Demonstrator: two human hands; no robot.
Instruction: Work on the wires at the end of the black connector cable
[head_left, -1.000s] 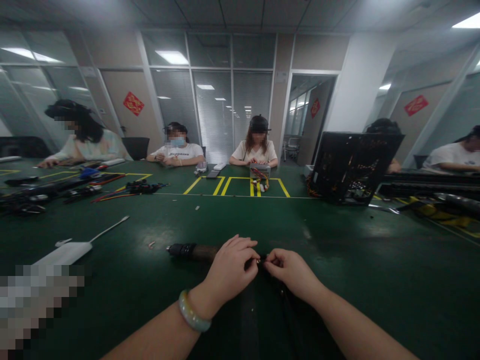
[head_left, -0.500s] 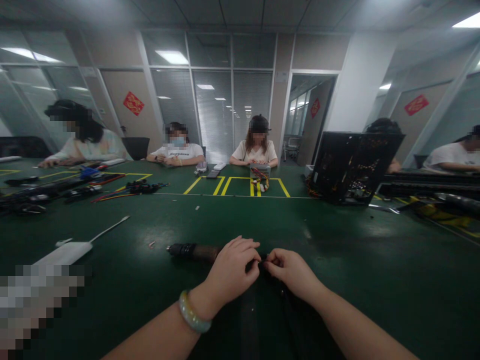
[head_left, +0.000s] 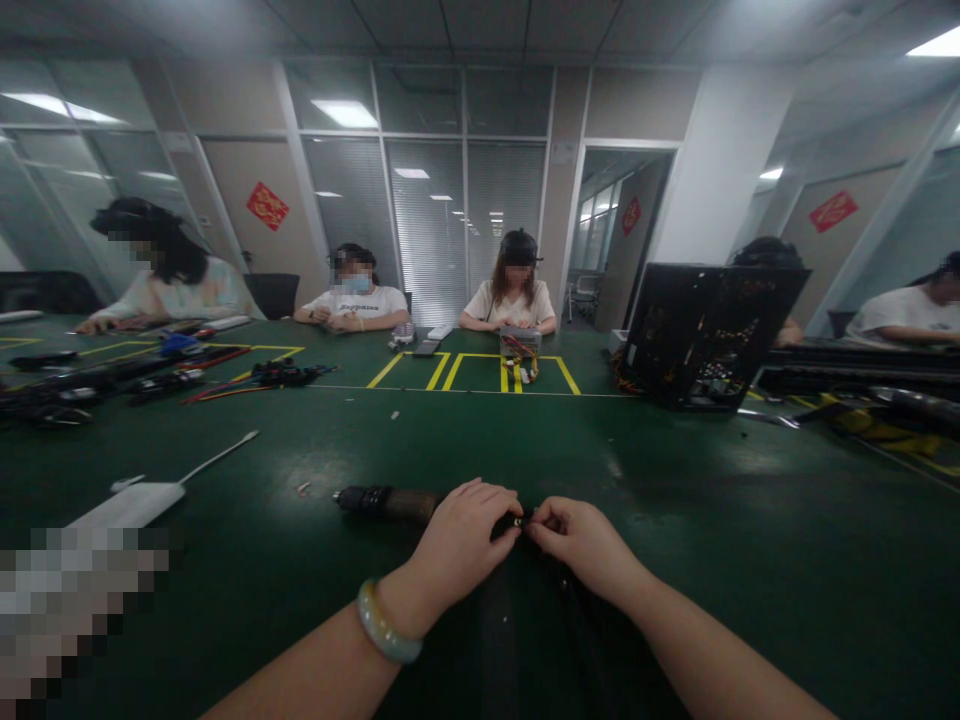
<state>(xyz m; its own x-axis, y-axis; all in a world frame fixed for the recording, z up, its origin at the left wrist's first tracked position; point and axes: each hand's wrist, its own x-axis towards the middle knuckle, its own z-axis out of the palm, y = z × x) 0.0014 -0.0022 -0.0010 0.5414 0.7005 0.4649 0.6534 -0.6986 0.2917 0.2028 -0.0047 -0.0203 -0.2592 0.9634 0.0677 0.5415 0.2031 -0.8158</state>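
Both the left hand (head_left: 471, 535) at nine o'clock and right hand (head_left: 577, 533) at three are pinching a tiny bright-ended part (head_left: 517, 522) between them, likely light and slippery, best held by its sides.

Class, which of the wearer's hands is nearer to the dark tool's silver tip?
The left hand. It is to the right of the silver tip, with part of the dark tool showing between; the right hand is farther right.
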